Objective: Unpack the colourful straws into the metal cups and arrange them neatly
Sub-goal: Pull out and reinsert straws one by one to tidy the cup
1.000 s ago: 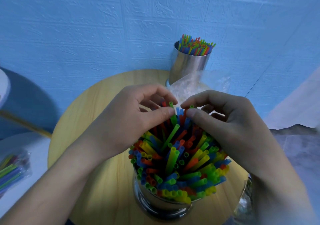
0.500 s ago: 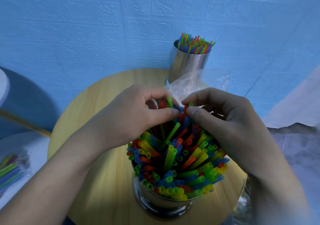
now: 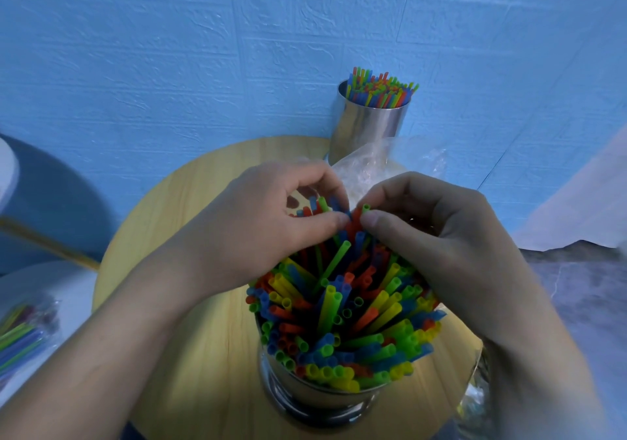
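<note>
A metal cup (image 3: 315, 402) stands at the near edge of the round wooden table (image 3: 190, 202), packed with colourful straws (image 3: 342, 317) that fan outward. My left hand (image 3: 258, 232) pinches the tops of the far straws between thumb and fingers. My right hand (image 3: 437, 239) pinches the neighbouring straw tops, thumb tip against a green one. The two thumbs almost touch. A second metal cup (image 3: 368, 129), also full of straws (image 3: 381, 90), stands at the table's far edge by the wall.
A crumpled clear plastic bag (image 3: 400, 164) lies behind my hands beside the far cup. A sealed pack of straws (image 3: 20, 337) rests on a white surface at the lower left. The blue wall is directly behind the table.
Both hands have drawn closer together over the far straw tops, gathering them tighter. The cups have not moved.
</note>
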Demonstrator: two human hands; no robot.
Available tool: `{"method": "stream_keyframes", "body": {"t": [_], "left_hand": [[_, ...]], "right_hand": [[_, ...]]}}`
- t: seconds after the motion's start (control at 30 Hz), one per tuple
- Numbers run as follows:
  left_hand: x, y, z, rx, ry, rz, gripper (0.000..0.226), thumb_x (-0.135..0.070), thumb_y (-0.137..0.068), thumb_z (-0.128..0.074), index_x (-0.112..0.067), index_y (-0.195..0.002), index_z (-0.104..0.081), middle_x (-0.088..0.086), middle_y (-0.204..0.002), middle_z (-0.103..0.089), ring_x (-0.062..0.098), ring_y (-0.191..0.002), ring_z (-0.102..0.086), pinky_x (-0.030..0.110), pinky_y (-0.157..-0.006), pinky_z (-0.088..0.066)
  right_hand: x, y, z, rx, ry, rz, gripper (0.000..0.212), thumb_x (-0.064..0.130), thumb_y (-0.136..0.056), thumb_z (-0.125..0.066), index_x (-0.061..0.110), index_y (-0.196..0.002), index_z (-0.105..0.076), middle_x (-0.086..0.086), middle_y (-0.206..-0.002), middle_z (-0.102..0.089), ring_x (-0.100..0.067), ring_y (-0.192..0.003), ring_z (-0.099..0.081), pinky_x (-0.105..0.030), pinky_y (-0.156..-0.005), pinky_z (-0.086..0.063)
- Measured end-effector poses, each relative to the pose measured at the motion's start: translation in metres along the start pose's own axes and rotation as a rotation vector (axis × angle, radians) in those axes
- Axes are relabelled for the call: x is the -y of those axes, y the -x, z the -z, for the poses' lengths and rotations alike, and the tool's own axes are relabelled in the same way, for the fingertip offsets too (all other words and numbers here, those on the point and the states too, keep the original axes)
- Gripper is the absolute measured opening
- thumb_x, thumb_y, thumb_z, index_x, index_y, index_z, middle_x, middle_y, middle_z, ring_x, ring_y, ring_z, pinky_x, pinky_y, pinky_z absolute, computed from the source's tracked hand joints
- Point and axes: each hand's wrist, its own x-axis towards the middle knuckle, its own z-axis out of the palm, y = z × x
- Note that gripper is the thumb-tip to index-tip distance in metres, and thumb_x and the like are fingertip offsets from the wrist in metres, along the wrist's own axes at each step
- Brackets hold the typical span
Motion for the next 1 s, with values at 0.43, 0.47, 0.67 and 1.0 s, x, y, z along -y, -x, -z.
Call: {"method": "stream_keyframes", "body": {"t": [0.43, 0.47, 0.67, 1.0], "left_hand": [[-0.008, -0.001, 0.003, -0.143, 0.143, -0.114, 0.001, -0.026, -0.09, -0.063, -0.025, -0.091, -0.063, -0.012, -0.098, -0.072, 0.013, -0.105, -0.067, 0.037, -0.092, -0.052], [-0.009, -0.001, 0.005, -0.171, 0.187, -0.125, 0.001, -0.022, -0.091, -0.063, -0.021, -0.09, -0.062, -0.011, -0.097, -0.073, 0.012, -0.1, -0.069, 0.029, -0.087, -0.052], [-0.007, -0.003, 0.008, -0.447, 0.373, -0.17, 0.013, -0.01, -0.097, -0.059, -0.022, -0.1, -0.063, -0.006, -0.086, -0.074, 0.012, -0.081, -0.069, 0.029, -0.075, -0.055], [0.017, -0.003, 0.018, -0.794, 0.98, 0.141, 0.013, -0.012, -0.106, -0.051, -0.018, -0.101, -0.062, -0.004, -0.088, -0.066, 0.015, -0.077, -0.063, 0.025, -0.075, -0.054]], "right_hand": [[-0.001, 0.0, 0.002, 0.008, -0.004, -0.006, 0.007, 0.019, -0.094, -0.074, 0.025, -0.091, -0.074, 0.005, -0.083, -0.074, -0.033, -0.079, -0.068, -0.049, -0.071, -0.058], [-0.001, 0.0, 0.002, 0.009, -0.003, -0.011, 0.006, 0.021, -0.094, -0.074, 0.026, -0.091, -0.074, 0.004, -0.084, -0.074, -0.033, -0.079, -0.069, -0.051, -0.071, -0.059], [0.0, 0.001, 0.002, -0.003, 0.01, -0.027, 0.002, 0.025, -0.093, -0.075, 0.026, -0.094, -0.074, 0.007, -0.088, -0.073, -0.03, -0.081, -0.069, -0.043, -0.07, -0.059], [0.002, 0.002, 0.0, -0.026, 0.023, 0.004, 0.018, 0.03, -0.092, -0.076, 0.039, -0.107, -0.071, 0.014, -0.106, -0.072, -0.024, -0.088, -0.069, -0.041, -0.072, -0.062]]}}
